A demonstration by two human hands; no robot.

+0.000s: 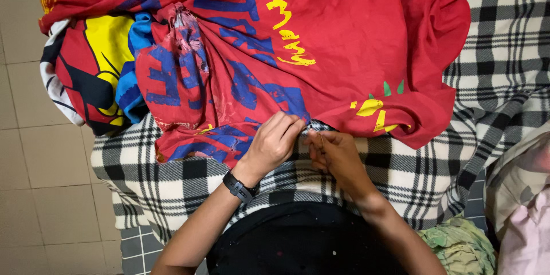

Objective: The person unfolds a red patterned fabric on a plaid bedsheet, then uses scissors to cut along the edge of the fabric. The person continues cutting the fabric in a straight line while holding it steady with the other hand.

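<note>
Checked blanket (pixel 435 166): hands pinch red cloth (pixel 344 40) hem

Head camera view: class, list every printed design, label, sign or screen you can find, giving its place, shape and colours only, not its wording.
Blue block print: on the red cloth, centre, large worn shapes.
Yellow script print: upper middle of the cloth, slanted.
Yellow and green motif: right of the hands, small.
Cartoon-style fabric: left, red, yellow, blue, black.
Wristband: left wrist, black; any screen is hidden.
No packages or signs.
</note>
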